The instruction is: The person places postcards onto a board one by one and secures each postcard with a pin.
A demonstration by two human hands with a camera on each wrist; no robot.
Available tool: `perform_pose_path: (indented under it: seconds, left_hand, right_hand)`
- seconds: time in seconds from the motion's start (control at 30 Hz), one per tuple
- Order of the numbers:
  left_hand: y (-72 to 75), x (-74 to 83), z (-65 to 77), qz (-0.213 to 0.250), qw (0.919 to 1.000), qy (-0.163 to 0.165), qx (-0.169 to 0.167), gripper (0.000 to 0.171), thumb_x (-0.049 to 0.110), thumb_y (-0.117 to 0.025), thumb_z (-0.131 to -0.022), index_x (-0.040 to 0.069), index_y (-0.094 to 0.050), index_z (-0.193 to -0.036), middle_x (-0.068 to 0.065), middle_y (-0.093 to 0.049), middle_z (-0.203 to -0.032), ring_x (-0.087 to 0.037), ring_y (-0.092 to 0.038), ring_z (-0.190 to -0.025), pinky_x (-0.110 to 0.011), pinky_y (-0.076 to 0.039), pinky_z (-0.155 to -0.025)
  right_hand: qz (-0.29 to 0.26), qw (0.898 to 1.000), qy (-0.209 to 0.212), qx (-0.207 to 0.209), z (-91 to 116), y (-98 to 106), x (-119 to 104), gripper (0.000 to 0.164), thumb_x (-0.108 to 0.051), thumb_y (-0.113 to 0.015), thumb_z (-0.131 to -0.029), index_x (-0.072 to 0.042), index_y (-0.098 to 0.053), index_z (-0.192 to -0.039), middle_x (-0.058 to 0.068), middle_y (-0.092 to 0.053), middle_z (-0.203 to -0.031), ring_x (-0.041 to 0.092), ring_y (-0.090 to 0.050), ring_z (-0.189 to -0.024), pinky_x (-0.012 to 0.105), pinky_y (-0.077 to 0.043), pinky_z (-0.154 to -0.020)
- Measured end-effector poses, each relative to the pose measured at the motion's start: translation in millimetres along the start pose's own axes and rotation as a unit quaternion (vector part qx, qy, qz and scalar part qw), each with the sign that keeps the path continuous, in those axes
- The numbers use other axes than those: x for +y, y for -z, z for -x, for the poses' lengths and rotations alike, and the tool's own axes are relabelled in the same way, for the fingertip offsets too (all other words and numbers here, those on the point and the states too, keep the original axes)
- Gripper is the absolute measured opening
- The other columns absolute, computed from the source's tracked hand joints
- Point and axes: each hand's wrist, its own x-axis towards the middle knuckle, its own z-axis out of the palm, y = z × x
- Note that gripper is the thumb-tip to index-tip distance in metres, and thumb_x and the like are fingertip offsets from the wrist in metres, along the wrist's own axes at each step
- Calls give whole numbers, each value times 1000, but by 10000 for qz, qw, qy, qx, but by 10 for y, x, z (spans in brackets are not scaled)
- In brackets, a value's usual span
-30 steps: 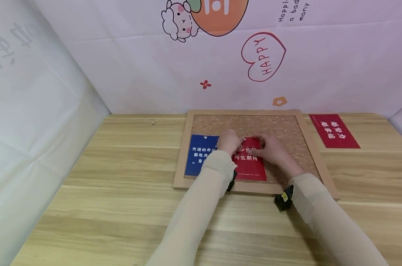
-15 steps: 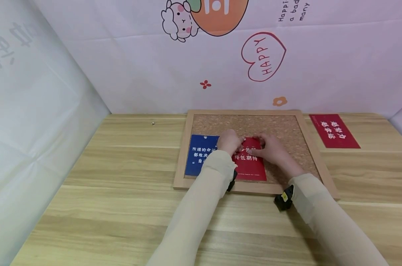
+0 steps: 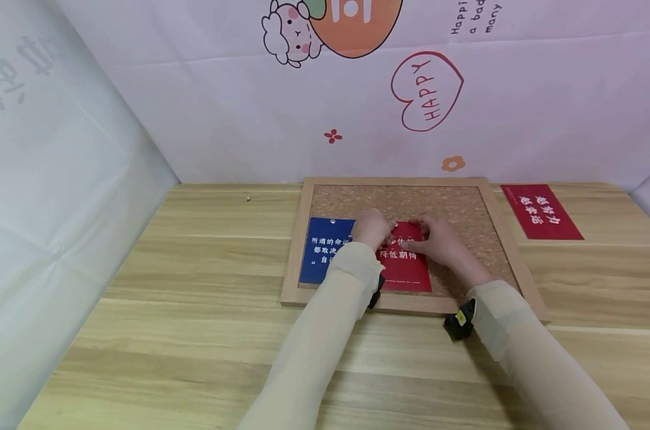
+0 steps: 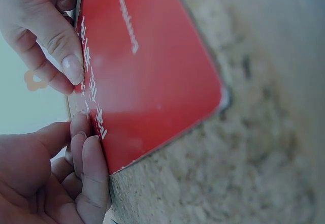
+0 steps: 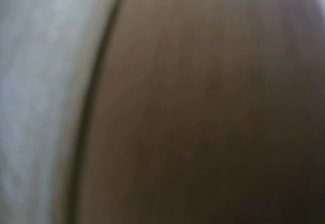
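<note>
A red card (image 3: pixel 405 269) with white characters lies on the cork board (image 3: pixel 454 203), beside a blue card (image 3: pixel 316 275). My left hand (image 3: pixel 372 229) bends over the red card's upper left part, its fingertips together at a small shiny thumbtack (image 3: pixel 395 224) on the top edge. My right hand (image 3: pixel 440 242) rests on the card's upper right part, thumb and forefinger spread. In the left wrist view, the left fingers (image 4: pixel 91 158) are curled at the card's edge, and the right thumb (image 4: pixel 72 69) presses its face. The tack is hidden there.
Another silver thumbtack (image 3: pixel 333 221) sits at the blue card's top. A loose tack (image 3: pixel 248 199) lies on the wooden table (image 3: pixel 196 269) at the left. Right of the board lies a second red card (image 3: pixel 541 212). The right wrist view is blurred.
</note>
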Motion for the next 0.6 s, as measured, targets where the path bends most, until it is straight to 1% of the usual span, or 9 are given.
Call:
perform_pose_path:
  seconds: [0.43, 0.6]
  left_hand:
    - [-2, 7, -5, 8, 10000, 36, 55, 41, 31, -55, -97, 3, -72, -71, -2, -51, -51, -10, -42, -40, -21, -34, -41]
    - [-20, 13, -15, -90, 9998, 87, 163, 42, 32, -56, -96, 6, -69, -66, 0, -49, -48, -9, -40, -38, -21, -33, -42]
  right_hand:
    - [35, 10000, 52, -3, -6, 1, 8, 65, -25, -66, -90, 4, -38, -141, 29, -51, -124, 38, -49, -107, 52, -45, -93]
    - [24, 10000, -26, -9, 4, 6, -9, 66, -26, -66, -90, 3, -38, -141, 29, -49, -125, 38, -48, -108, 52, -45, -93]
